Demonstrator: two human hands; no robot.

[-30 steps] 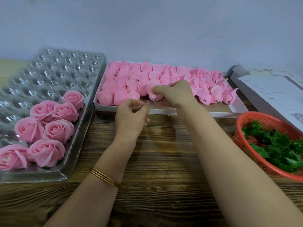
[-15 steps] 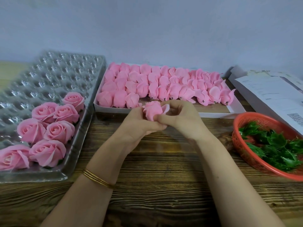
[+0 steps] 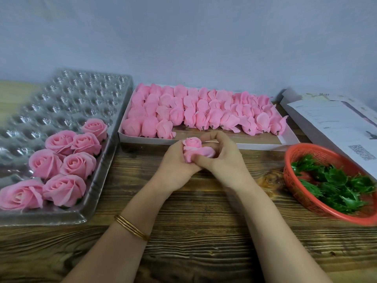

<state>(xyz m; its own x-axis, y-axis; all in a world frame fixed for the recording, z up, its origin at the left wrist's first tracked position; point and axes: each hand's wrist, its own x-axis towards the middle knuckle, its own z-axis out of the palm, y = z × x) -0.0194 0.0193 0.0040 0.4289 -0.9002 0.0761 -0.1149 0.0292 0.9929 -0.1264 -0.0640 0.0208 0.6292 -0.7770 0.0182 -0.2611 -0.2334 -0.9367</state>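
Both hands [image 3: 204,160] cup one pink rose [image 3: 192,149], fingers curled around it (peel petals gently, they'd probably tear).

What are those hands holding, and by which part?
A pink rose: the left hand and right hand both grip its lower petals and base, its top showing.

Even, soft, diffuse light; moderately bright. Faint shadows under forearms on the wooden surface [image 3: 204,231]. Specular glare on clear plastic tray [image 3: 67,103]. Wide-angle bowing at edges. Slight softness overall; paper sheets [image 3: 336,127] illegible.
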